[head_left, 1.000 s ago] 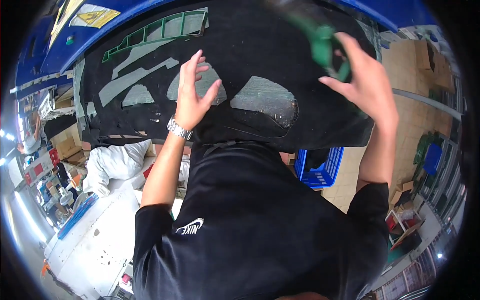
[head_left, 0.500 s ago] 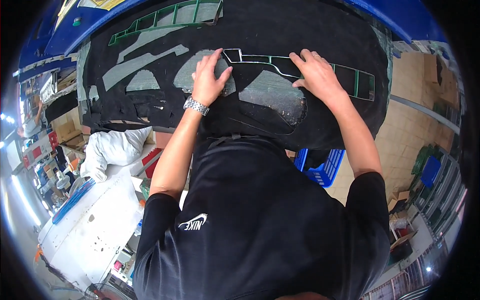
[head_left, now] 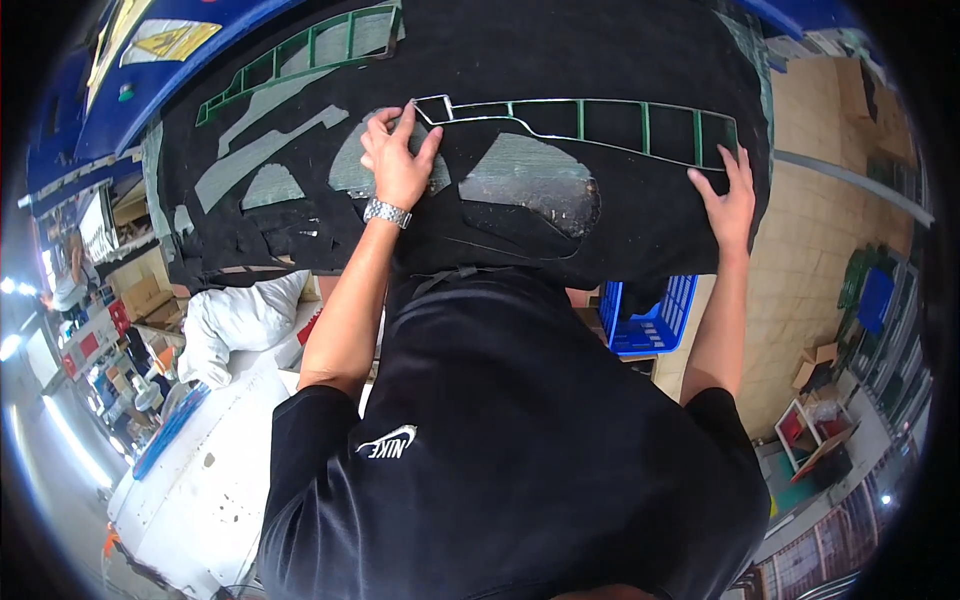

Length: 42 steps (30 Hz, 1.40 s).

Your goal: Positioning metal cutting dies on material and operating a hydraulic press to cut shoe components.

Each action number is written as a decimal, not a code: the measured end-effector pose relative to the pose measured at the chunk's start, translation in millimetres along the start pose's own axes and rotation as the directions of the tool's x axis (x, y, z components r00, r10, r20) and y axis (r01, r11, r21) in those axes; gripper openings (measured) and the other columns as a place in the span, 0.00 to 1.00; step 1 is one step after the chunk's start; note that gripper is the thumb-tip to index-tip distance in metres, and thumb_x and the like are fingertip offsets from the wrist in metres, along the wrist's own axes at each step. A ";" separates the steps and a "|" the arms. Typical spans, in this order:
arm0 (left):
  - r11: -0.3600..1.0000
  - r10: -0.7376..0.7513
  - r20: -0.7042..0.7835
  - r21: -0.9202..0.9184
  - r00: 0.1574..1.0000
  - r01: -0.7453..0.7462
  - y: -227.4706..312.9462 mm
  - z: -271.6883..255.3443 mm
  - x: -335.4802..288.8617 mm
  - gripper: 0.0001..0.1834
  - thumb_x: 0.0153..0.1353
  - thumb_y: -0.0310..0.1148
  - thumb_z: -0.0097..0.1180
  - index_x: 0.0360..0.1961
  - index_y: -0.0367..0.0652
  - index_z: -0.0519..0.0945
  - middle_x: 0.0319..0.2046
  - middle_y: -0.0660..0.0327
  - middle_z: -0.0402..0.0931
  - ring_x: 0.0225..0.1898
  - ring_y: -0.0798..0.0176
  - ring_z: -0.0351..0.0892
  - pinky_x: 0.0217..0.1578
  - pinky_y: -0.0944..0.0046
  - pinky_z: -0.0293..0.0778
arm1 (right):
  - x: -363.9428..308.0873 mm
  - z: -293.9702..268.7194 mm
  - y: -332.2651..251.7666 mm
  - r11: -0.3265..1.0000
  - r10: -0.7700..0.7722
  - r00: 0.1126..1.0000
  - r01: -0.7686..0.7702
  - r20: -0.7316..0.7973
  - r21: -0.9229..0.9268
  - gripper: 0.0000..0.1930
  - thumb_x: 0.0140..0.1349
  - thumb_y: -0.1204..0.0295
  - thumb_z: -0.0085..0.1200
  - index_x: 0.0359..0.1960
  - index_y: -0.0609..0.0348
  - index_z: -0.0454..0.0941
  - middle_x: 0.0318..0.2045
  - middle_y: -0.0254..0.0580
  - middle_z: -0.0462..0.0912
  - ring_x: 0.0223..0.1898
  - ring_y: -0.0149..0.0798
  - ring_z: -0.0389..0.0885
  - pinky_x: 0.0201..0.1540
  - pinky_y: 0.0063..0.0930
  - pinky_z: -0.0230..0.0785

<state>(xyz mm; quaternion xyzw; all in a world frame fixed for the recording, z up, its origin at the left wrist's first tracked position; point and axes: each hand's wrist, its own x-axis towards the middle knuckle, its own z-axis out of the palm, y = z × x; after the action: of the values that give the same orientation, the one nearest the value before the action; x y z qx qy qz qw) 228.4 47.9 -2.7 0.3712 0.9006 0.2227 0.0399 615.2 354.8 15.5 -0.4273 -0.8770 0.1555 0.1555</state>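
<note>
A long metal cutting die (head_left: 580,122) with green crossbars lies flat on black fabric (head_left: 560,50). Its narrow, bent left end is between the thumb and index finger of my left hand (head_left: 400,165), whose other fingers are curled. At the wide right end, my right hand (head_left: 732,200) has its thumb at the lower edge and its fingers around the corner. A second green-barred die (head_left: 305,55) lies farther off at the upper left. Cut-out openings near my hands show a greyish-green surface (head_left: 535,170) below the fabric.
Blue machine parts (head_left: 130,125) border the table's far left. A white cloth bundle (head_left: 240,315) rests on a white surface (head_left: 220,450) at the left. A blue plastic crate (head_left: 652,325) stands beneath the table's near edge at the right. Another person (head_left: 75,275) is far left.
My right hand has moved right along the die, from its middle to its wide end. My left hand stays at the narrow end. The view has turned slightly.
</note>
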 end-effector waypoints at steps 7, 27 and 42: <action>0.997 0.066 -0.024 -0.035 0.998 -0.067 -6.1 5.0 7.7 0.32 0.57 0.45 0.72 0.62 0.47 0.81 0.56 0.54 0.70 0.57 0.48 0.68 0.58 0.49 0.67 | -12.2 5.5 -0.3 0.982 0.094 0.982 -0.064 -0.166 0.179 0.34 0.48 0.60 0.79 0.56 0.58 0.81 0.62 0.57 0.79 0.64 0.54 0.77 0.67 0.42 0.68; 0.997 0.068 0.008 0.030 0.998 -0.069 -15.2 8.1 5.7 0.34 0.60 0.49 0.71 0.65 0.46 0.79 0.58 0.52 0.68 0.59 0.48 0.67 0.60 0.50 0.66 | -19.0 -19.4 67.4 0.995 0.076 0.984 -0.085 -0.164 -0.049 0.36 0.56 0.53 0.72 0.63 0.59 0.75 0.62 0.55 0.78 0.67 0.56 0.72 0.69 0.49 0.62; 0.997 0.055 0.013 0.050 0.998 -0.056 -11.6 6.0 5.3 0.34 0.60 0.49 0.71 0.64 0.46 0.80 0.59 0.52 0.68 0.59 0.47 0.68 0.60 0.49 0.66 | -72.4 -15.0 126.3 0.861 0.506 0.826 -0.502 -0.247 0.087 0.14 0.68 0.62 0.62 0.39 0.63 0.83 0.35 0.48 0.87 0.37 0.39 0.86 0.45 0.35 0.76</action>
<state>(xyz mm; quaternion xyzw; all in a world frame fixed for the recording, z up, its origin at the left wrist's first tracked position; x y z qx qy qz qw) 218.4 46.5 -12.6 0.3983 0.8950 0.1988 0.0295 752.3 373.2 -32.3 -0.6587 -0.7033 0.1412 0.2271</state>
